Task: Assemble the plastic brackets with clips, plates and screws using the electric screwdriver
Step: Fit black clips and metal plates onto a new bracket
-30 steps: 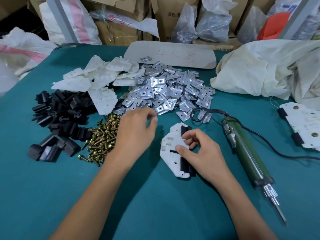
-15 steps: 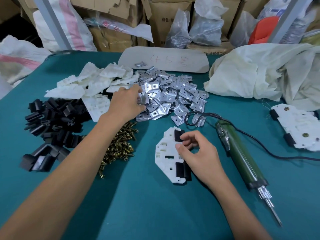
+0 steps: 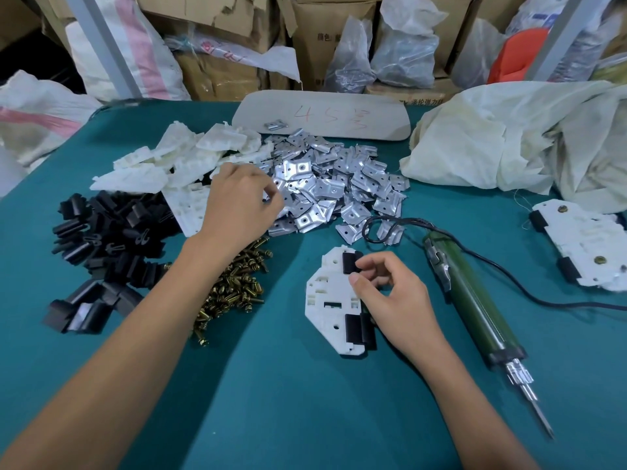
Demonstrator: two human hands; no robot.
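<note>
A white plastic bracket (image 3: 327,300) lies on the teal table with a black clip at its top (image 3: 349,262) and another at its bottom (image 3: 354,329). My right hand (image 3: 397,300) holds its right edge, thumb on the plastic and fingers curled by the upper clip. My left hand (image 3: 241,205) reaches to the left edge of the metal plate pile (image 3: 339,184), where its curled fingertips pinch a plate. Brass screws (image 3: 234,286) are heaped under my left forearm. The green electric screwdriver (image 3: 475,300) lies untouched right of my right hand.
Loose black clips (image 3: 108,239) are heaped at the left, white brackets (image 3: 176,161) behind them. Assembled brackets (image 3: 583,245) lie at the right edge below a crumpled cloth (image 3: 509,137). A grey board (image 3: 339,113) lies at the back. The screwdriver cord (image 3: 559,301) runs right.
My left hand went from near the bracket up to the plate pile and closed its fingertips there. My right hand stayed on the bracket.
</note>
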